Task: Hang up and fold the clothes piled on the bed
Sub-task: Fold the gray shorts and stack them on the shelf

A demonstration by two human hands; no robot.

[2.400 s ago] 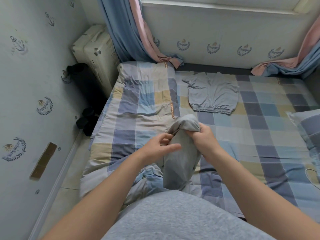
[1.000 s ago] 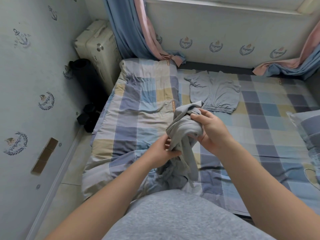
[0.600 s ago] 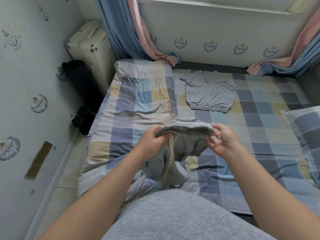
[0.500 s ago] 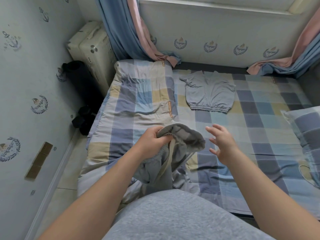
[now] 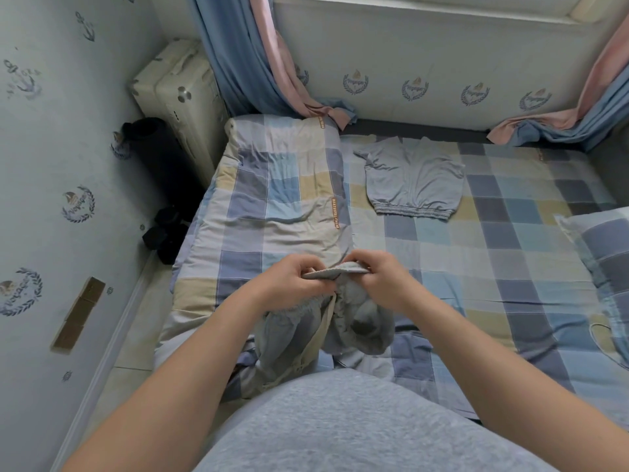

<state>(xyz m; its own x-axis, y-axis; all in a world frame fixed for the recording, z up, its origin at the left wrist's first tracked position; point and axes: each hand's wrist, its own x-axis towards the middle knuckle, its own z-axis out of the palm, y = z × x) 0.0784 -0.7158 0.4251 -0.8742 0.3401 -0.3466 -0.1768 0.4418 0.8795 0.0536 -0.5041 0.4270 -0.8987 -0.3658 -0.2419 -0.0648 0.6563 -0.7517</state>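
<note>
I hold a bunched grey garment with a pale side stripe (image 5: 360, 321) over the near edge of the bed (image 5: 510, 267). My left hand (image 5: 289, 284) and my right hand (image 5: 381, 281) sit close together, each pinching the garment's elastic band at the top, while the rest hangs crumpled below them. A second grey garment (image 5: 413, 180) lies spread flat at the far side of the bed, its elastic hem toward me.
A folded checked quilt (image 5: 282, 195) covers the bed's left part and a checked pillow (image 5: 606, 243) lies at the right edge. A cream suitcase (image 5: 177, 93), dark objects (image 5: 163, 229) and the wall stand to the left. Blue and pink curtains (image 5: 258, 56) hang behind.
My right hand, which had let go half a second ago, has come back and pinches the band next to my left hand. The garment has dropped lower in front of me.
</note>
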